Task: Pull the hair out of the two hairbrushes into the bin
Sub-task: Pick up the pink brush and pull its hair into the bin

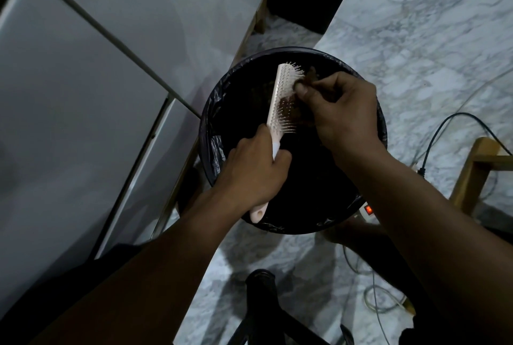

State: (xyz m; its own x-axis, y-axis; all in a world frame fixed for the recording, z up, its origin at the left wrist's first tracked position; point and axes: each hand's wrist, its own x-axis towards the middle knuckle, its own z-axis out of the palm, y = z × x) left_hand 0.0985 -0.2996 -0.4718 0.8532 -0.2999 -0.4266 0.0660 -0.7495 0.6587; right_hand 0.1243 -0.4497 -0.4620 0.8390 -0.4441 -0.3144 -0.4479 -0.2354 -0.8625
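One pale hairbrush (279, 106) shows — no second in view — above one round bin (369, 205) lined with a black bag, standing on marble-patterned floor (416, 47) beside a white cabinet (83, 94). The left hand (254, 171) is wrapped tight round the brush handle, bristles facing right — the right hand (342, 111) pinches a dark clump of hair (304, 82) at the bristles, over the bin's mouth.

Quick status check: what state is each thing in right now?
hairbrush: held over the bin, bristles facing right, hair still in them
left hand: gripping the brush handle
right hand: fingers pinching hair at the bristles
bin: open, black liner in place
power strip: switch glowing red
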